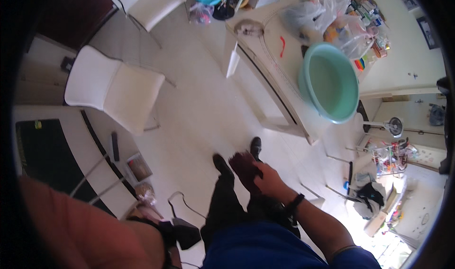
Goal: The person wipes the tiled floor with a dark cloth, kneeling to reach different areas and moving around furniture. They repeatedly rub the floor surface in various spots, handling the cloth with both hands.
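Observation:
My right hand [270,182] comes in from the lower right, a black band on its wrist. Its fingers are closed round a dark maroon object [245,171] with a ragged, fringed end; whether it is a brush or a bunched cloth, I cannot tell. The object is over my legs, close to my black shoes [256,146]. My left hand is out of view. Farther up, a round mint-green plastic basin [332,82] rests on a cream table [270,61], with what looks like water inside.
Plastic bags [328,16], a red strip [282,46] and a round patterned item [249,28] lie on the table. White chairs [131,77] stand at the left. A person in a salmon top [81,230] is close at lower left. Cluttered furniture and a small fan [394,127] are at right.

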Demonstrator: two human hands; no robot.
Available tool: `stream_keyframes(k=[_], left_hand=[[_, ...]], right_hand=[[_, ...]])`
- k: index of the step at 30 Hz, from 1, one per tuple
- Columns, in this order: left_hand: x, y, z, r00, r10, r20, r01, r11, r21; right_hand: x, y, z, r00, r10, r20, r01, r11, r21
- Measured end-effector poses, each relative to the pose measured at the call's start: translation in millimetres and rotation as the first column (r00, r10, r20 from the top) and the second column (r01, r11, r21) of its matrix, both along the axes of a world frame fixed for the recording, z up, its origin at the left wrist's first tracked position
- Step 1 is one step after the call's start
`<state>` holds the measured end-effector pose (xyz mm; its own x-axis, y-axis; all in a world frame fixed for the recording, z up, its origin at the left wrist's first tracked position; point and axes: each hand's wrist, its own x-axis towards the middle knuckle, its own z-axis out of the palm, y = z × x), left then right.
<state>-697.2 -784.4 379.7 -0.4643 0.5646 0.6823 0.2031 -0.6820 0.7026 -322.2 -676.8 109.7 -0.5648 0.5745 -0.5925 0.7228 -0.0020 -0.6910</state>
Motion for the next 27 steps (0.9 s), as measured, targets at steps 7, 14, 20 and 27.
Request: stream_keyframes(k=[7,14,20,27], left_hand=[[-0.9,69.5,0.9,0.991,0.107,-0.076,-0.096,0.986,0.137],[36.9,157.1,-54.6,0.997,-0.049,0.057,0.052,0.997,-0.050],[34.8,198.2,-93.6,0.991,-0.021,0.136,0.032,0.996,-0.080],[12.0,245.6,-342.1,0.997,0.065,0.044,0.004,0.507,-0.862]], right_hand=[[-17.4,54.6,-0.7,0.988,0.081,0.133,-0.068,0.992,-0.102],[-3.8,124.1,-73.5,0.992,0.086,-0.091,-0.084,0.996,0.026],[-23.1,152.9,-98.6,0.996,-0.078,0.036,0.080,0.995,-0.056],[-57.4,183.4,-244.9,0.954,-0.235,0.188,0.249,0.967,-0.057]])
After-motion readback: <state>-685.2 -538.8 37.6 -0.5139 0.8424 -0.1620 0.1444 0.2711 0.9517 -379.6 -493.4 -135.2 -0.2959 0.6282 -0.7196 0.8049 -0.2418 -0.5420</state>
